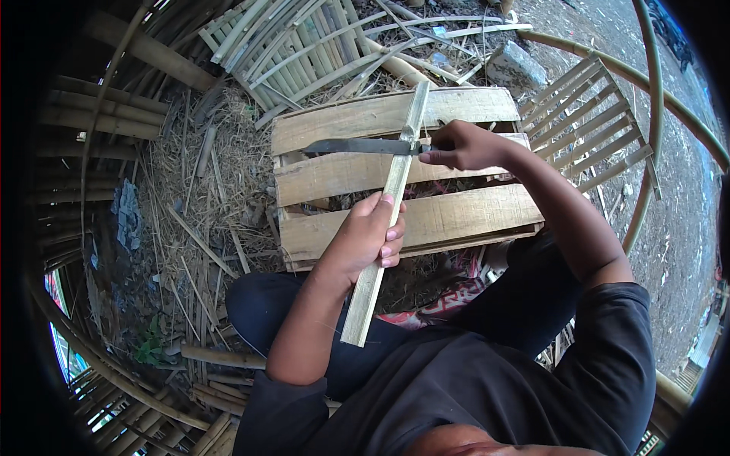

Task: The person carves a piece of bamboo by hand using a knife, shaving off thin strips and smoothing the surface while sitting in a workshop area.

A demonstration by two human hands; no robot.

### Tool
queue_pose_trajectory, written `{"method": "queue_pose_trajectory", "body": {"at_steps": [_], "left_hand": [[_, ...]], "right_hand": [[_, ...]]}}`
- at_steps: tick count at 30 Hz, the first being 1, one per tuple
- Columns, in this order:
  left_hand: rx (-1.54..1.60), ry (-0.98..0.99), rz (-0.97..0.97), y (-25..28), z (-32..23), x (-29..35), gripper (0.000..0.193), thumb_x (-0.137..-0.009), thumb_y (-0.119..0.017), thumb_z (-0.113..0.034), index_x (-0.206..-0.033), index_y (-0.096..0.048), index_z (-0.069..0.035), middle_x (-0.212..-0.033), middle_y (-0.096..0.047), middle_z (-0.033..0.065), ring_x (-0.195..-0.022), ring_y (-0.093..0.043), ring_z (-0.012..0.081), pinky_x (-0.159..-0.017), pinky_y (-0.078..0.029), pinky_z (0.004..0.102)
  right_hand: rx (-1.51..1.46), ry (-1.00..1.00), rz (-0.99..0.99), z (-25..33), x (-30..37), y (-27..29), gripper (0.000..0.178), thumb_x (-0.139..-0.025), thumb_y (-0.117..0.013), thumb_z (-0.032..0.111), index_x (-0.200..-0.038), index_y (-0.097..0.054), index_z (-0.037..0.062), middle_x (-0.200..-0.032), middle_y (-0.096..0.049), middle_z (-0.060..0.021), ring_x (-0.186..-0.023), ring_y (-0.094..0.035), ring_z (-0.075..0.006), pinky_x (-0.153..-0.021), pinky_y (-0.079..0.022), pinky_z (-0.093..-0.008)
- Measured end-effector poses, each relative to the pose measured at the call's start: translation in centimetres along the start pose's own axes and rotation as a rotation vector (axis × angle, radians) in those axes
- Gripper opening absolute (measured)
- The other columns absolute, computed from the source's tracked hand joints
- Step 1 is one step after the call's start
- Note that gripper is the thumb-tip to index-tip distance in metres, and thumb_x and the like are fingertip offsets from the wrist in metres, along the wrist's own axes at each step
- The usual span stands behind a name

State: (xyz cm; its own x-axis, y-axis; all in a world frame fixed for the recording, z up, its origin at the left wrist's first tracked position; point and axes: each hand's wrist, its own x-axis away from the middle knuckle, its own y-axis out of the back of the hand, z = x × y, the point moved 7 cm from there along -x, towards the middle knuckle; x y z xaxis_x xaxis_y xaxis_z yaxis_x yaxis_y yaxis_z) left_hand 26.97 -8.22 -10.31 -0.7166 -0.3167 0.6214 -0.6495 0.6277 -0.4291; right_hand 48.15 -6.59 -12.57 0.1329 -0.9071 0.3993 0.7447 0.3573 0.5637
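Head view: left hand (372, 232) has its grip wrapped snugly round a pale bamboo strip (399, 178), a bit below the middle. The strip runs at a slant over a slatted wooden tabletop (471, 213), lower end above the person's lap. Right hand (468, 146) has its grip curled closed on the handle of a dark knife (350, 146), tip pointing left, blade crossing the strip's upper half. Slatted bamboo panel (585, 121) just off to the right, dry scraps (220, 182) all over the ground on the left.
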Motion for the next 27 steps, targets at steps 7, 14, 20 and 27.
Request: {"method": "queue_pose_trajectory", "body": {"at_steps": [7,14,20,27], "left_hand": [[-0.02,-0.001,-0.033,-1.0,0.9,-0.9,0.029,-0.109,-0.037,-0.032,-0.104,-0.046,-0.005,-0.064,-0.038,-0.0028,-0.043,-0.033,0.0048,-0.038,-0.032,0.0227],[-0.041,-0.031,-0.022,-1.0,0.8,-1.2,0.028,-0.108,-0.038,-0.031,-0.105,-0.046,-0.005,-0.065,-0.038,-0.0028,-0.044,-0.033,0.0046,-0.038,-0.032,0.0225],[0.016,0.038,-0.011,-0.9,1.1,-1.4,0.025,-0.108,-0.039,-0.029,-0.107,-0.048,-0.005,-0.066,-0.038,-0.0034,-0.045,-0.033,0.0036,-0.039,-0.031,0.0215],[0.064,0.032,-0.022,-0.5,0.6,-0.6,0.025,-0.107,-0.04,-0.029,-0.107,-0.048,-0.005,-0.068,-0.038,-0.0033,-0.045,-0.033,0.0032,-0.038,-0.031,0.021]], "right_hand": [[0.175,-0.107,-0.116,-0.6,-0.4,0.6,0.035,-0.082,-0.071,0.036,-0.084,-0.07,0.0003,-0.07,-0.064,-0.0151,-0.068,-0.061,-0.0243,-0.067,-0.049,-0.0384],[0.214,-0.08,-0.339,0.7,1.2,1.6,0.024,-0.079,-0.072,0.03,-0.079,-0.072,0.0061,-0.072,-0.067,-0.0165,-0.071,-0.065,-0.0351,-0.067,-0.05,-0.0437],[0.509,0.025,-0.397,0.6,1.1,2.5,0.019,-0.076,-0.074,0.026,-0.07,-0.068,0.0086,-0.062,-0.063,-0.0142,-0.062,-0.064,-0.0367,-0.059,-0.049,-0.0477],[0.138,0.064,-0.512,-0.8,0.9,2.0,0.035,-0.087,-0.071,0.031,-0.074,-0.067,-0.0016,-0.059,-0.06,-0.0146,-0.052,-0.058,-0.027,-0.054,-0.045,-0.0419]]}}
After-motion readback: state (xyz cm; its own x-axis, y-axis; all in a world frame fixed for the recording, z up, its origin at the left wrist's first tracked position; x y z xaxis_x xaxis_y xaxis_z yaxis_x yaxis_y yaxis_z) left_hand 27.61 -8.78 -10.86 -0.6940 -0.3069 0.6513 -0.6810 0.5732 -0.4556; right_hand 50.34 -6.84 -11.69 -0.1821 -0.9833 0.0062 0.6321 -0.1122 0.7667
